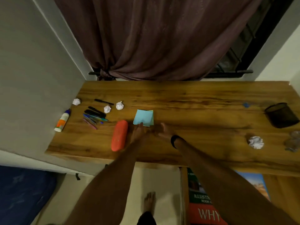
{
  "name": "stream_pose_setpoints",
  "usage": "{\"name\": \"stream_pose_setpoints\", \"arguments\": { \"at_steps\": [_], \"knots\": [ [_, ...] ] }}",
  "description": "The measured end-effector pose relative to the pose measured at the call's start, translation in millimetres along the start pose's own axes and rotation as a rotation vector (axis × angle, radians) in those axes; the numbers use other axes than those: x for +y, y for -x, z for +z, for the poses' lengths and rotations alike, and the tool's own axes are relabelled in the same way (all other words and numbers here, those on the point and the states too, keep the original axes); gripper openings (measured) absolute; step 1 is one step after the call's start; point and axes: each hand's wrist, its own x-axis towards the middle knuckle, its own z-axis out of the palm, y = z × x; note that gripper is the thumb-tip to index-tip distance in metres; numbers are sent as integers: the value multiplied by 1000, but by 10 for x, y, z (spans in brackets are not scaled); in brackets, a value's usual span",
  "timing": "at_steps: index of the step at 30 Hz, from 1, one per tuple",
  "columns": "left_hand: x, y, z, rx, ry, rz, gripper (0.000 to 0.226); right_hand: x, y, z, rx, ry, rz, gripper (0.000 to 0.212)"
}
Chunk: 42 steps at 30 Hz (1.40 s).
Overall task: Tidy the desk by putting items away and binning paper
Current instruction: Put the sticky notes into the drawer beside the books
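Maroon curtain (154,38) behind the desk, blue mattress (24,192) on the floor at left.

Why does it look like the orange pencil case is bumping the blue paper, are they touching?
Apart. In the head view, bare wood shows between the orange pencil case and the blue paper.

You are looking at a dim, yellowish room. Soft light falls from above onto the desk (194,98), and your arms throw long dark shadows across its middle. Your right hand (165,131) looks smeared. The walls bend outward near the picture's sides. The clear thing at the desk's right edge is fuzzy.
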Motion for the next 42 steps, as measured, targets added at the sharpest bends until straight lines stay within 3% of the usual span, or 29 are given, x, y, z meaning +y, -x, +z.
{"name": "stream_pose_setpoints", "arguments": {
  "at_steps": [3,6,9,15,19,22,25,31,35,38,42],
  "knots": [
    [23,-431,-163,54,176,-102,72,-262,-304,63,80,-115,104,73],
    [-40,-736,-202,44,293,-247,73,-499,-566,181,187,-237,160,56],
    [-99,-839,-189,11,304,-223,62,-705,-743,261,259,-291,211,48],
    [-85,-698,-138,114,349,-194,41,-659,-707,244,318,-281,382,47],
    [26,-590,-89,35,425,-308,40,-381,-439,115,333,-344,413,45],
    [240,-411,105,-158,503,-359,41,-53,-141,-2,316,-307,372,50],
    [476,-165,424,-314,644,-278,36,272,311,-104,376,-344,321,53],
    [1094,753,1107,-342,717,-122,36,1178,1404,-401,493,-488,206,68],
    [1520,1487,1705,-437,721,-98,43,2437,1870,-521,483,-515,181,82],
    [1807,2024,2179,-519,687,-60,53,2797,2620,-706,512,-493,164,65],
    [2181,2604,2645,-531,658,-34,29,3114,3402,-870,603,-349,256,62]
  ]
}}
